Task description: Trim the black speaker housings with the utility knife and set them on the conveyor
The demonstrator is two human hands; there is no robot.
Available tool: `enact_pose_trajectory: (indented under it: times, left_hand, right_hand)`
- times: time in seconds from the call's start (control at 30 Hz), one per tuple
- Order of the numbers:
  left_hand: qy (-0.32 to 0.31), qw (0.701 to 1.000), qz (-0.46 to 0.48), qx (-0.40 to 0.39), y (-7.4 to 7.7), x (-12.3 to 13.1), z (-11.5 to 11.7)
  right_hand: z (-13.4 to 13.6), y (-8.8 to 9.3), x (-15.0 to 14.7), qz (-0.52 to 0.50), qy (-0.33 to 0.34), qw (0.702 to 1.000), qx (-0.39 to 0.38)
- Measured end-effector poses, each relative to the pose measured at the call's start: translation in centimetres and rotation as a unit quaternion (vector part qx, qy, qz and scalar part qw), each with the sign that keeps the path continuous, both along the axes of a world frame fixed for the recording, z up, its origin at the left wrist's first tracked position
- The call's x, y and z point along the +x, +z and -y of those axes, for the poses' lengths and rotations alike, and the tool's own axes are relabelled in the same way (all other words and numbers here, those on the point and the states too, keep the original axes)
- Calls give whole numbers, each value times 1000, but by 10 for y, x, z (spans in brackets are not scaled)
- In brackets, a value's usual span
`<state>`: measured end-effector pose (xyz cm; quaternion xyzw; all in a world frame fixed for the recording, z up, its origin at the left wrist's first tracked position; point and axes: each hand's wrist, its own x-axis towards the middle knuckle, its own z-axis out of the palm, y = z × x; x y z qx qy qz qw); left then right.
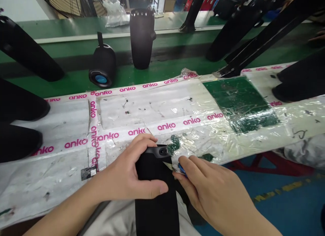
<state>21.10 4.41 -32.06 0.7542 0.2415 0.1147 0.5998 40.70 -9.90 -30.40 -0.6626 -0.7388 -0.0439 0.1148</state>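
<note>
A long black fabric-covered speaker body point(157, 212) stands against my lap, its port panel point(162, 150) with two small round openings near the top end. My left hand point(127, 171) wraps round its upper part, fingers over the far side and thumb lying across the front. In my right hand point(210, 182) is a blue-handled utility knife point(168, 166), gripped between thumb and fingers. Its pointed blade lies close to the black fabric below the panel; whether it touches cannot be made out. Most of the knife's handle is hidden by my fingers.
The white bench point(122, 111) is covered in plastic and pink-lettered tape. On the green conveyor point(76, 80) stand a small round speaker point(103, 63) and a tall black cylinder point(142, 40). More black cylinders point(22, 99) lie left and right. A red stool point(274, 164) is under the bench.
</note>
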Motion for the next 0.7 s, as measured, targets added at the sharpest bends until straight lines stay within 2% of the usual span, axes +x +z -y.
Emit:
enact_pose_trajectory:
  times: [0.23,0.4,0.6,0.7]
  left_hand:
    - [10,999,37,-4,3,10,-1]
    - [8,999,40,-23,2,10,-2]
    - [-14,998,48,-36,-4,8,-6]
    - [-37,995,41,-78,-8,5,-10]
  right_hand:
    - [-6,8,6,94,25,995,-25]
    - [-11,13,7,89,39,995,-33]
    - [-12,18,8,81,18,995,-49]
    - [-19,18,13,80,32,994,-62]
